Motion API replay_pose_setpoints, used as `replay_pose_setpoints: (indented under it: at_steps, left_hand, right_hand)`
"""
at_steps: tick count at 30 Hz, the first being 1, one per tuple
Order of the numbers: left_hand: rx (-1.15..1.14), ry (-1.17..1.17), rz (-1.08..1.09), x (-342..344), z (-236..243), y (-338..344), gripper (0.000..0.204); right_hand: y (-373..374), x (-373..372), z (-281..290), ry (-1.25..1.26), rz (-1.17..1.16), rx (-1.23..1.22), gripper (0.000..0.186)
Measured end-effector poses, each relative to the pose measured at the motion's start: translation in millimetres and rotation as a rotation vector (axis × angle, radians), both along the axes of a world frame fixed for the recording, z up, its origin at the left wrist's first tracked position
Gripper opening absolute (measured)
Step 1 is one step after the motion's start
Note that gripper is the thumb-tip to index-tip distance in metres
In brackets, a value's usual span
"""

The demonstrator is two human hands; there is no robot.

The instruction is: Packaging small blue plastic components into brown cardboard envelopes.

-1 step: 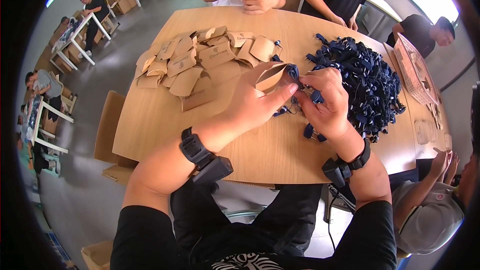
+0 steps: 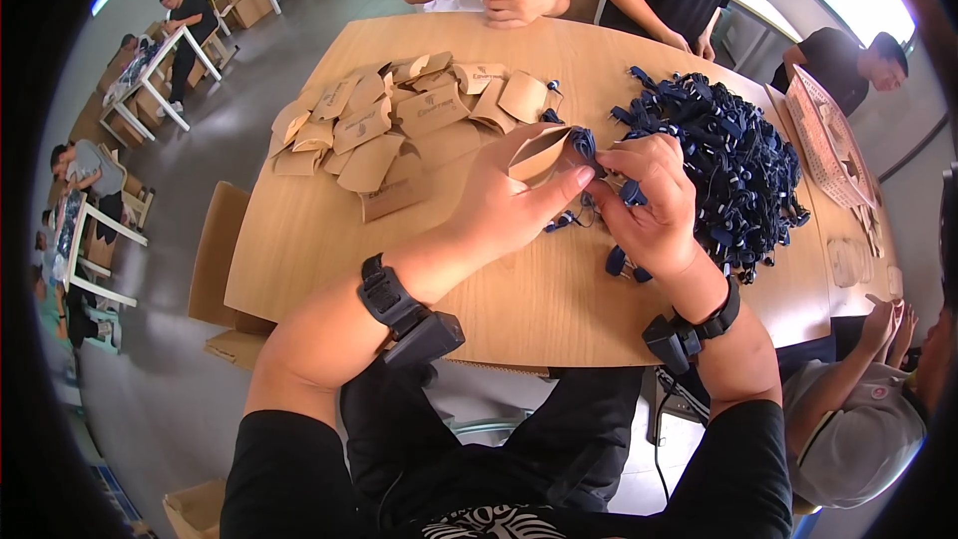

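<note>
Pale wood of a broad table [image 2: 534, 309] spreads beneath two bare hands, its curved near edge at six o'clock. The grip of the left hand [image 2: 506, 198] wraps an open-mouthed brown carton [image 2: 539, 157]; that of the right hand [image 2: 654, 195] pinches a dark-blue cord bundle [image 2: 583, 143] at the mouth, how far inside cannot be told. Brown cartons [image 2: 364, 125] heap at ten o'clock, within the table's rim. Blue corded pieces [image 2: 733, 180] crowd three o'clock, a pink basket [image 2: 823, 145] beyond. Wood shows between the forearms down to the edge.
</note>
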State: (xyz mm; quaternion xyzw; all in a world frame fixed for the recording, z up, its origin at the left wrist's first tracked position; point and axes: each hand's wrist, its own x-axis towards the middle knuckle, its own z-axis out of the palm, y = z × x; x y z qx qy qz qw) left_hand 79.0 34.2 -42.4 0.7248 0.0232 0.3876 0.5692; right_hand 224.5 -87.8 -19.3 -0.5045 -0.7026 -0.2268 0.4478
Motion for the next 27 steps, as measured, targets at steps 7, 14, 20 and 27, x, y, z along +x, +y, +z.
replay_pose_setpoints:
  at_steps: [7,14,20,27]
  left_hand:
    - [-0.016,-0.003,0.002,-2,0,1,0.028]
    - [-0.042,0.054,-0.134,-8,3,4,0.026]
    - [-0.141,0.026,-0.158,-4,4,4,0.023]
    - [-0.043,0.116,-0.016,-5,2,5,0.022]
  right_hand:
    - [-6,4,9,0.190,0.185,-0.109,0.033]
    - [-3,5,-1,0.926,0.481,-0.547,0.028]
    - [-5,2,-1,0.978,0.360,-0.558,0.025]
    - [-2,3,0,0.908,0.071,-0.456,0.021]
